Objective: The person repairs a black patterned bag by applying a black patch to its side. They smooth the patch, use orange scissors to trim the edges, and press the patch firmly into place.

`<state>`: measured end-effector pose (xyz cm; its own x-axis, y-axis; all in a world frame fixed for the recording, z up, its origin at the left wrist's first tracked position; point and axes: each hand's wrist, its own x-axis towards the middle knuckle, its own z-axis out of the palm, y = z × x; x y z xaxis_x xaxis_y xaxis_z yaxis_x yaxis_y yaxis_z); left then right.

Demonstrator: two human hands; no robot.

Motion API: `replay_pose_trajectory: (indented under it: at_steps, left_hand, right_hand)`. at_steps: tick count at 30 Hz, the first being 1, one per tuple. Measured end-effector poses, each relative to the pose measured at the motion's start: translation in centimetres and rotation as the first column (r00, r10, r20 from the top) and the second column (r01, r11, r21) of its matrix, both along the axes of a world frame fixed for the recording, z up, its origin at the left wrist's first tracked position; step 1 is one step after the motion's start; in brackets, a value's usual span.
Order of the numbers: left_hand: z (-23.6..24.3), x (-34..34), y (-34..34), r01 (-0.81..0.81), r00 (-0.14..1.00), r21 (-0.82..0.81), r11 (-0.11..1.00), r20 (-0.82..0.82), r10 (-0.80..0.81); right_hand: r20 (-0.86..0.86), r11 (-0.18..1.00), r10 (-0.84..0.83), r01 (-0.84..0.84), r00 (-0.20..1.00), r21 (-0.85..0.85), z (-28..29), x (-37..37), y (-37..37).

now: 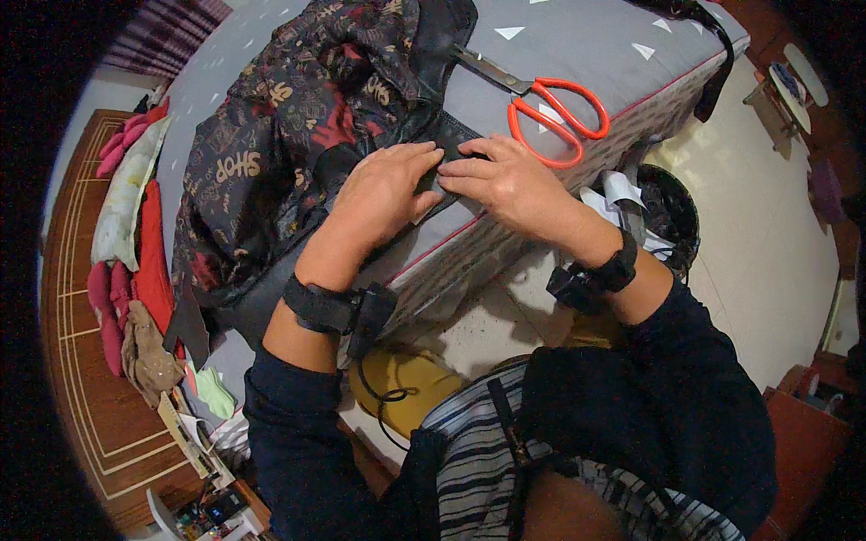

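Observation:
A black leather jacket [255, 160] lies spread on the grey bed, its dark lining printed with gold and red patterns turned up. Both hands are at its black leather edge, close to the bed's near side. My left hand [383, 185] rests on this edge, fingers together and thumb bent toward them, gripping the leather. From the right, my right hand [523, 187] meets it, bent fingers closed on the same edge; the fingertips almost touch. Just beyond my right hand lie scissors [521, 87] with orange handles, their blades partly spread and the tips against the jacket.
The mattress [577, 41] has red piping along its side. A black bin [672, 203] with white scraps stands on the floor at right. A black strap [722, 68] hangs over the far corner. Folded clothes [149, 261] line the wooden headboard [77, 352]. A yellow stool [406, 383] is below my arms.

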<state>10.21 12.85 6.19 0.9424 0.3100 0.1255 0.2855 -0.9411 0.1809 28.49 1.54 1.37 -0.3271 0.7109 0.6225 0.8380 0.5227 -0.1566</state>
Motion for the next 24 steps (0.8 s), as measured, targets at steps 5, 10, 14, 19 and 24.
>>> replay_pose_trajectory:
  at_steps: [5, 10, 14, 19, 24]
  left_hand:
    - [-1.2, -0.5, -0.7, -0.073, 0.996, 0.079, 0.994, 0.058, 0.069]
    - [-1.1, -0.4, -1.4, -0.176, 0.979, 0.116, 0.977, 0.122, 0.162]
    - [-1.1, -0.3, -1.8, -0.226, 0.967, 0.119, 0.967, 0.148, 0.208]
    - [-1.3, -0.5, -1.9, -0.236, 0.967, 0.116, 0.965, 0.122, 0.222]
    - [-1.1, -1.3, -1.5, -0.22, 0.97, 0.054, 0.974, 0.12, 0.213]
  right_hand:
    - [-0.024, 0.997, 0.044, -0.045, 0.999, -0.06, -0.2, 0.8, -0.3]
    - [0.014, 0.991, -0.135, 0.135, 0.991, -0.025, 0.1, -0.6, 1.5]
    - [0.071, 0.963, -0.252, 0.257, 0.965, -0.076, -0.7, -1.5, 2.8]
    - [0.081, 0.943, -0.3, 0.308, 0.951, -0.123, -0.6, -2.1, 2.7]
    - [0.073, 0.943, -0.295, 0.303, 0.953, -0.138, -0.5, -2.1, 3.0]
